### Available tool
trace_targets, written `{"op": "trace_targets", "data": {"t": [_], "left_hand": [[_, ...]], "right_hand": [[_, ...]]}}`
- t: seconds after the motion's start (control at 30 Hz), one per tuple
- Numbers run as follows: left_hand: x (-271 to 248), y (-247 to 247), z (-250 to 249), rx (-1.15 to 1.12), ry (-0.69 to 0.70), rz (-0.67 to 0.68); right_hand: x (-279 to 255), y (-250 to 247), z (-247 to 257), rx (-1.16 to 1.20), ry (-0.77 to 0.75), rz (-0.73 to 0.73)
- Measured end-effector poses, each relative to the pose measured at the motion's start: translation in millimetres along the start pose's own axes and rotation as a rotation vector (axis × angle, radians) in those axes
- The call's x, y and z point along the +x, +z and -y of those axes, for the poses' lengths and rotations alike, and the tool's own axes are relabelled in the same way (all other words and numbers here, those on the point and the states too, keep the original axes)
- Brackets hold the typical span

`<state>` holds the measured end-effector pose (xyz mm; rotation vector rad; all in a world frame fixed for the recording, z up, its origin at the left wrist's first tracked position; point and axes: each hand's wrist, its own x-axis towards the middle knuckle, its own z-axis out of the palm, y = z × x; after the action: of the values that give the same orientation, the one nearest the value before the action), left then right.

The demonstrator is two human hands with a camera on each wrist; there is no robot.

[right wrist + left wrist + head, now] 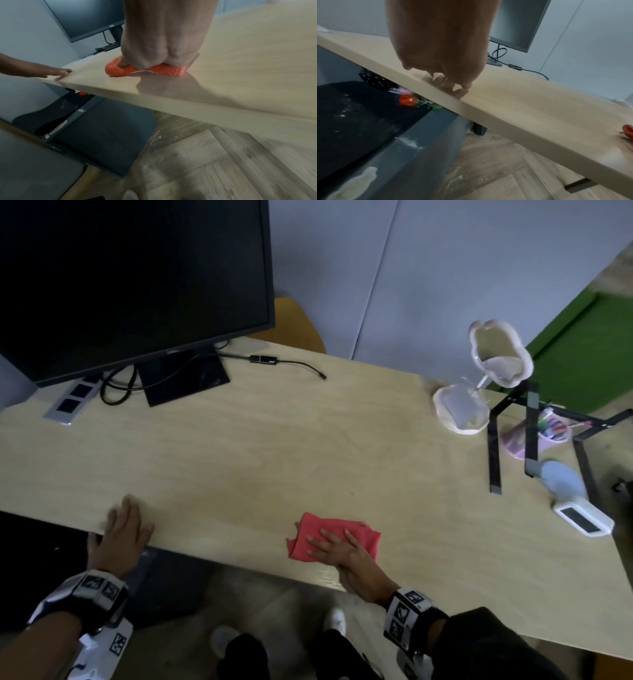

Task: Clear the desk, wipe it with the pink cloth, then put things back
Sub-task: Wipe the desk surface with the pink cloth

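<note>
The folded pink cloth [334, 536] lies on the light wooden desk [260, 446] near its front edge. My right hand [337, 546] presses flat on the cloth with straight, spread fingers; in the right wrist view the cloth [118, 70] bulges out from under the palm. My left hand [125, 525] rests flat on the desk's front left edge, fingers straight, holding nothing. In the left wrist view its fingertips [447, 81] touch the desk top, and a corner of the cloth [628, 132] shows at far right.
A black monitor [130, 278] with cables [287, 362] and a power strip [73, 402] stands at the back left. At the right edge are a sand timer [479, 378], a black stand [527, 436], a pen cup [534, 436], a mouse [561, 479] and a white clock [582, 518].
</note>
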<state>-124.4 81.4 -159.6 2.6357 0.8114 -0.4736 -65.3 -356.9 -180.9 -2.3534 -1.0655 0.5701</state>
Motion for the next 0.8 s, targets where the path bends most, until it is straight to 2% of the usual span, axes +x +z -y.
{"op": "trace_targets", "data": {"t": [0.07, 0.33, 0.4, 0.5, 0.6, 0.7, 0.73, 0.8], "left_hand": [[-12, 15, -25, 0.005, 0.030, 0.009], [-56, 77, -153, 0.033, 0.245, -0.070], [-65, 91, -177, 0.056, 0.286, -0.090], [-76, 101, -201, 0.084, 0.198, -0.087], [-75, 94, -225, 0.082, 0.141, -0.121], [-59, 79, -261, 0.111, 0.245, -0.161], [-52, 75, -276, 0.131, 0.308, -0.165], [-38, 66, -311, 0.144, 0.458, -0.165]], "right_hand": [[-23, -8, -6, 0.019, 0.038, -0.059], [-102, -17, -28, 0.085, 0.091, -0.027], [-110, -24, -30, 0.197, 0.091, -0.032], [-122, -43, -32, 0.481, 0.165, -0.210], [-133, -61, -46, 0.462, 0.315, -0.409], [-134, -75, -73, 0.312, 0.389, -0.638], [-132, -82, -82, 0.254, 0.414, -0.678], [-124, -95, -102, 0.142, 0.503, -0.663]]}}
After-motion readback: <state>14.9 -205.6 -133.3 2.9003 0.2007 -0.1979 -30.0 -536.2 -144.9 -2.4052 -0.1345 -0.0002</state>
